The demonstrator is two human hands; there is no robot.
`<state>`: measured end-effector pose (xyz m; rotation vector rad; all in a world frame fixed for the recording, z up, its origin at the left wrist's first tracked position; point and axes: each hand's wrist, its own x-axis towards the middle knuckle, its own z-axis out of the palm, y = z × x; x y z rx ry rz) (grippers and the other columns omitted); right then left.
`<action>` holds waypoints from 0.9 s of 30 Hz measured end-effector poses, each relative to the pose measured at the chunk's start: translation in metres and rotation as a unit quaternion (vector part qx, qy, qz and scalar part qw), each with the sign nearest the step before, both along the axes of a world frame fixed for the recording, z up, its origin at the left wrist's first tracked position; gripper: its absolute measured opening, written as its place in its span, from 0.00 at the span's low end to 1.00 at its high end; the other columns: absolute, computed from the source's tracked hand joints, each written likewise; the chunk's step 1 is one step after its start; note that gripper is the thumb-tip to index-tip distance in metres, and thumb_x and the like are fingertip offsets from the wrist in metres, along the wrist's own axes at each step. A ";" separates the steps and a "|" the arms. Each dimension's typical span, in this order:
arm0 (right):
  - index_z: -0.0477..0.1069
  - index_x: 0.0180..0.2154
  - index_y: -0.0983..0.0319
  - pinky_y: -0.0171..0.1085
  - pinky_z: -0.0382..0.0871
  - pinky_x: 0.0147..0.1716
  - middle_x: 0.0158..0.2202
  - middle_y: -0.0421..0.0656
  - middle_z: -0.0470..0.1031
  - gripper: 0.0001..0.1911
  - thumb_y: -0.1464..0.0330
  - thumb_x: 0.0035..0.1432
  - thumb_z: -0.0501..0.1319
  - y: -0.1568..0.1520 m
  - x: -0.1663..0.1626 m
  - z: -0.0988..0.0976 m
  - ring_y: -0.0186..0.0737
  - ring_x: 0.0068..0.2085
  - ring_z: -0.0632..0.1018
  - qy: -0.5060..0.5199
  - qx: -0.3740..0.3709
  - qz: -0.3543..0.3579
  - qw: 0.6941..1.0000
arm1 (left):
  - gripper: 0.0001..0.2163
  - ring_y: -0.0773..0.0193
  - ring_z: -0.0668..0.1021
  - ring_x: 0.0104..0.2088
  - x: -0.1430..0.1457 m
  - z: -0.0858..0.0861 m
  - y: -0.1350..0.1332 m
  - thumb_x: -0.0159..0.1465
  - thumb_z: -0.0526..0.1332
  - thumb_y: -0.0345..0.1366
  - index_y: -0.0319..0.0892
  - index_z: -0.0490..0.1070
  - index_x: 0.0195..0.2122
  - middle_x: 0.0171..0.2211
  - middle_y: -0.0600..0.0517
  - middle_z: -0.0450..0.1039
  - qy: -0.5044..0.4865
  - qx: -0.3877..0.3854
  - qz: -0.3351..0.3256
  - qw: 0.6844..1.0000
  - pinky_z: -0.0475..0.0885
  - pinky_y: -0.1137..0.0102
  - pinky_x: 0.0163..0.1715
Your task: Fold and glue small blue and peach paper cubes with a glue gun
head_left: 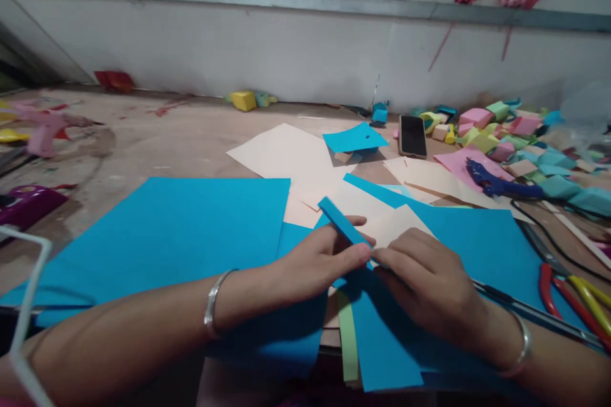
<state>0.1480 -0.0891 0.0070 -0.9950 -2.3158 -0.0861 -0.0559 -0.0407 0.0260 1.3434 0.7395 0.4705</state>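
Note:
A narrow folded strip of blue paper slants between my hands, above the sheets on the table. My left hand grips it, thumb along the near side and fingers behind. At the strip's lower end, my right hand is closed with thumb and fingertips pinched on it; the exact hold is partly hidden. Beneath and around lie a large blue sheet on the left, another blue sheet on the right, and cream paper behind. A green paper strip hangs past the table edge.
Pliers with red handles and a yellow-handled tool lie right. Beyond are a blue glue gun, a phone and several paper shapes. A pink glue gun and purple tool sit left.

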 end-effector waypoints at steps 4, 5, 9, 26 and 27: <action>0.72 0.47 0.64 0.42 0.67 0.36 0.37 0.48 0.75 0.18 0.59 0.60 0.63 -0.003 -0.002 0.001 0.43 0.37 0.72 0.033 -0.053 0.072 0.995 | 0.16 0.62 0.77 0.36 0.000 -0.004 0.003 0.64 0.60 0.39 0.36 0.68 0.50 0.38 0.45 0.75 -0.022 -0.085 0.013 0.996 0.71 0.64 0.42; 0.72 0.48 0.64 0.41 0.68 0.36 0.38 0.48 0.75 0.20 0.57 0.61 0.62 -0.002 -0.001 0.004 0.42 0.38 0.73 0.058 -0.079 0.092 0.991 | 0.15 0.63 0.76 0.34 -0.001 -0.005 0.004 0.63 0.61 0.40 0.36 0.70 0.47 0.36 0.47 0.75 -0.025 -0.101 0.012 0.994 0.70 0.64 0.41; 0.72 0.48 0.61 0.39 0.70 0.34 0.35 0.45 0.76 0.12 0.65 0.64 0.58 0.000 0.004 0.012 0.38 0.36 0.74 0.144 -0.125 0.110 0.976 | 0.10 0.61 0.78 0.36 -0.004 -0.003 0.011 0.60 0.62 0.37 0.37 0.71 0.39 0.35 0.47 0.76 -0.064 -0.174 -0.026 0.982 0.68 0.62 0.44; 0.73 0.47 0.57 0.36 0.76 0.34 0.39 0.43 0.79 0.14 0.71 0.57 0.63 0.006 0.007 0.000 0.38 0.37 0.79 0.248 -0.183 -0.057 0.950 | 0.23 0.68 0.66 0.20 -0.011 0.007 0.013 0.67 0.47 0.56 0.41 0.68 0.45 0.21 0.57 0.57 -0.015 -0.319 -0.229 0.920 0.72 0.72 0.20; 0.73 0.46 0.57 0.36 0.76 0.34 0.39 0.43 0.79 0.13 0.71 0.58 0.62 0.007 0.008 0.000 0.39 0.37 0.79 0.248 -0.175 -0.051 0.951 | 0.22 0.68 0.68 0.21 -0.011 0.005 0.013 0.67 0.48 0.55 0.41 0.68 0.45 0.22 0.57 0.58 -0.018 -0.315 -0.225 0.922 0.73 0.73 0.20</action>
